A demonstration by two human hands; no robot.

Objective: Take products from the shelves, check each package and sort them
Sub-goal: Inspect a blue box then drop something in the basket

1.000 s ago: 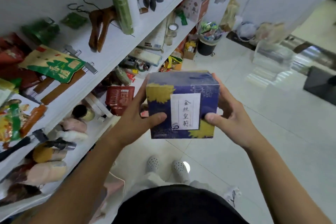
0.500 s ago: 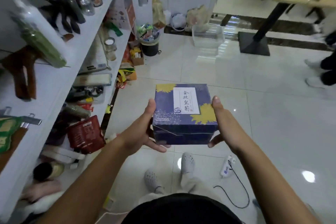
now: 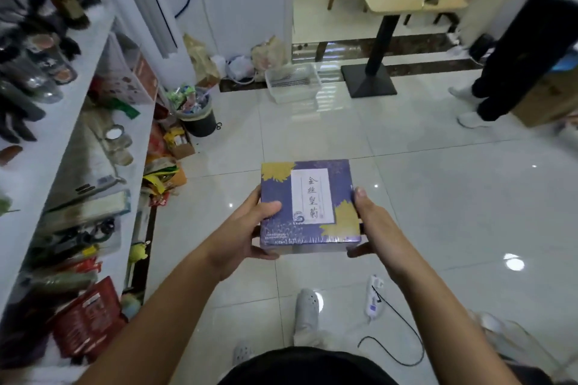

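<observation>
Head view: left hand [image 3: 247,228] and right hand [image 3: 372,225] clasp purple box [image 3: 309,206].

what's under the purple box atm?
Fingers of the left hand and right hand curl under the purple box at its near edge. Farther below lies the white tiled floor. The box covers its own underside and the rest of those fingers.
</observation>
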